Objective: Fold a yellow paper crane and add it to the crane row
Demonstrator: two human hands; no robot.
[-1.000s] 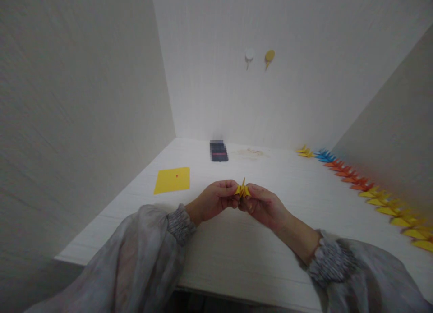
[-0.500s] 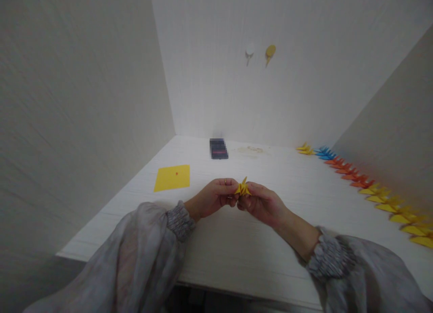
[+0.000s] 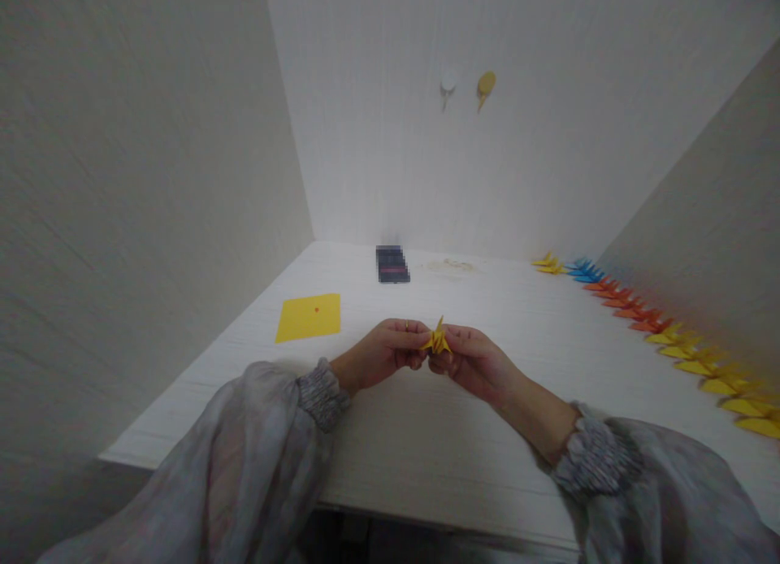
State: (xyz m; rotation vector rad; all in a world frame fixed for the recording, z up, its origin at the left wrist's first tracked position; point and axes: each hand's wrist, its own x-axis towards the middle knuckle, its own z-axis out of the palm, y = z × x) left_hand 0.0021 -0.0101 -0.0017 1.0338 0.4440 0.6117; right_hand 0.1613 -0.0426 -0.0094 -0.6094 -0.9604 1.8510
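A small yellow origami crane (image 3: 438, 341) is held between my two hands above the middle of the table, one point of it sticking up. My left hand (image 3: 399, 343) pinches its left side between thumb and fingers, with a ring on one finger. On the other side my right hand (image 3: 472, 357) grips the crane's right edge, fingers curled beneath. The fingertips hide parts of the paper. To the left of my hands a yellow paper sheet (image 3: 308, 318) with a small orange-red dot lies flat.
Along the right wall runs a row of folded cranes: yellow ones (image 3: 700, 365), orange-red ones (image 3: 627, 304) and blue ones (image 3: 583, 271). A dark pixelated rectangle (image 3: 392, 264) lies near the back wall. Two hooks (image 3: 486, 84) hang on that wall.
My hands stay on the crane with barely any shift; slightly more of its folded body shows between the fingers. The whole view has tilted a little.
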